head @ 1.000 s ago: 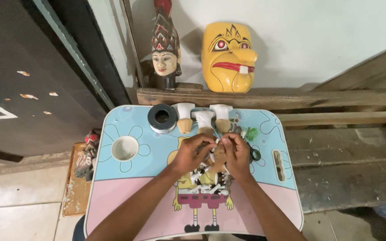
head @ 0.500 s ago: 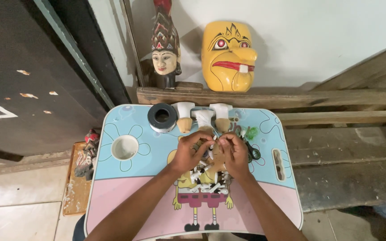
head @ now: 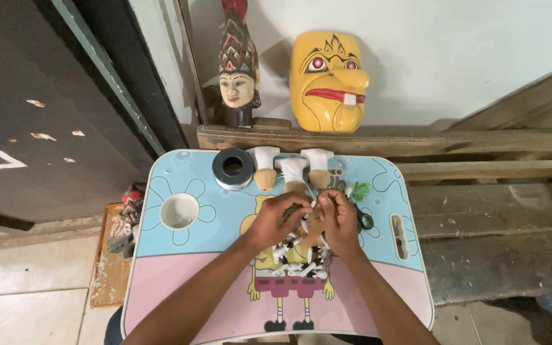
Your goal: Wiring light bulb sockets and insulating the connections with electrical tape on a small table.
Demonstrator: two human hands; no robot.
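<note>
Both hands meet over the middle of a small lap table (head: 174, 262) with a blue and pink cartoon-printed top. The left hand (head: 276, 220) and the right hand (head: 338, 218) are close together, fingertips nearly touching, pinched on a small tan wooden figure (head: 313, 229) between them — how firmly each finger grips it cannot be told. Just below the hands, toward 6 o'clock, lies a heap of small black-and-white pieces (head: 296, 259).

At 12 o'clock from the hands stand three more wooden figures wrapped in white (head: 292, 171), in a row near the table's far edge. At 11 o'clock sits a roll of dark tape (head: 232, 168), and at 9 o'clock a round cup hole (head: 179, 211) is sunk into the table top. At 3 o'clock, beside the right hand, dark scissor handles (head: 365, 220) and something small and green (head: 360, 190) show.

Beyond the table, on a wooden ledge (head: 416, 140), stand a carved head with a tall crown (head: 237, 70) and a yellow mask (head: 328, 82) — both against a white wall.
</note>
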